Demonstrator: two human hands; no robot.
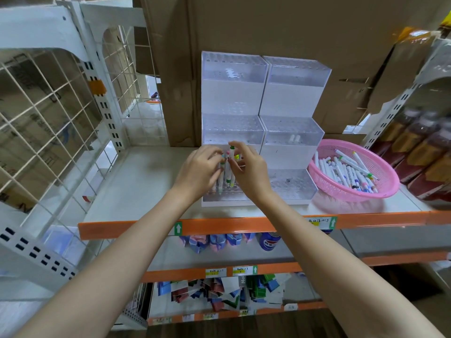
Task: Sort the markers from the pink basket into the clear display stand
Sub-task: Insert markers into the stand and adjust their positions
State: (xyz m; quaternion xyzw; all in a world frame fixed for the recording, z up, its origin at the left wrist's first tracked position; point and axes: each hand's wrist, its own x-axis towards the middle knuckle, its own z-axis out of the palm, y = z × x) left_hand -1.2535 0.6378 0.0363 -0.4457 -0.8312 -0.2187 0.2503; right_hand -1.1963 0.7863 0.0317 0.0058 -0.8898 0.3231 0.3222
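1. I see a wide bare bit of shelf [136,186] left of the clear display stand [233,98]; a hand fits there
2. A white wire wall [48,118] shuts the far left
3. Big brown boxes [280,28] stand right behind the stand, so I see no way round the back
4. The pink basket [356,192] fills the spot just right of the second stand [290,152]
5. My left hand [200,172] and right hand [251,174] hold markers [228,170] at the low front step, so it is crowded

Side by side — left hand [199,168], right hand [252,173], both gripping markers [229,172]
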